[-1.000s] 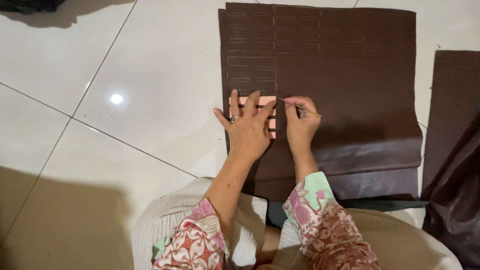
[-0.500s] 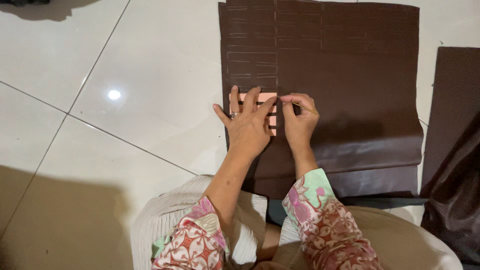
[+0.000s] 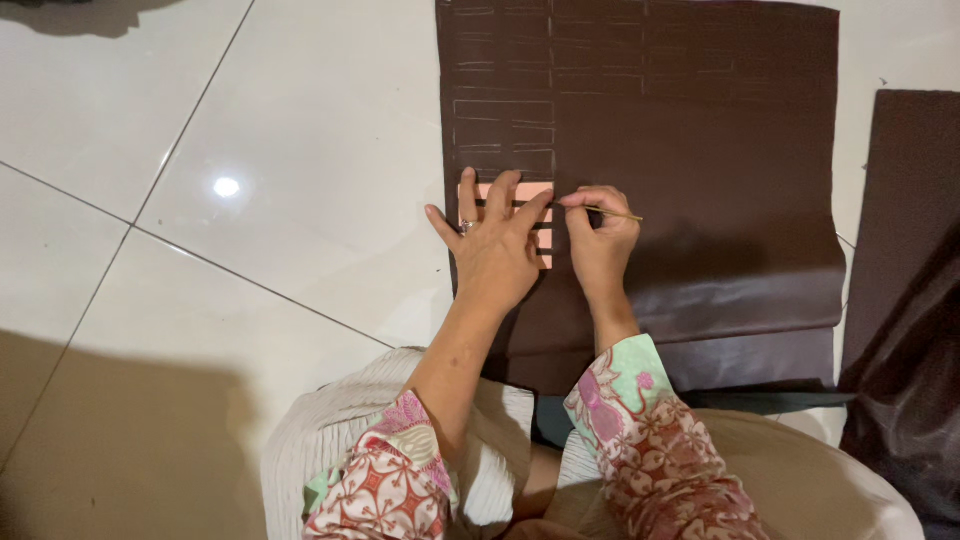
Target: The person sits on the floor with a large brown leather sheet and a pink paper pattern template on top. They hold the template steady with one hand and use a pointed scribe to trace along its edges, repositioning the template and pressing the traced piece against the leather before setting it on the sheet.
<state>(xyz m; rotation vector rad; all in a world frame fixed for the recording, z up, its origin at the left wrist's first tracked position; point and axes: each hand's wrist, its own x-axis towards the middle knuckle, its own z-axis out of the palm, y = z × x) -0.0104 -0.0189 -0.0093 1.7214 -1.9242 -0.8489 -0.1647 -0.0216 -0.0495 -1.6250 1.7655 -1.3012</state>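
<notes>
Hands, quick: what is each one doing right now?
Left hand: open, fingers spread, pressing a pink template flat on the brown sheet.
Right hand: closed, pinching a thin marking stick at the template's edge.

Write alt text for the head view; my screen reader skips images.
A person's left hand presses a peach card template flat on a dark brown sheet on a white tiled floor, while the right hand traces its edge with a thin pencil. Rows of drawn rectangles fill the sheet above.
</notes>
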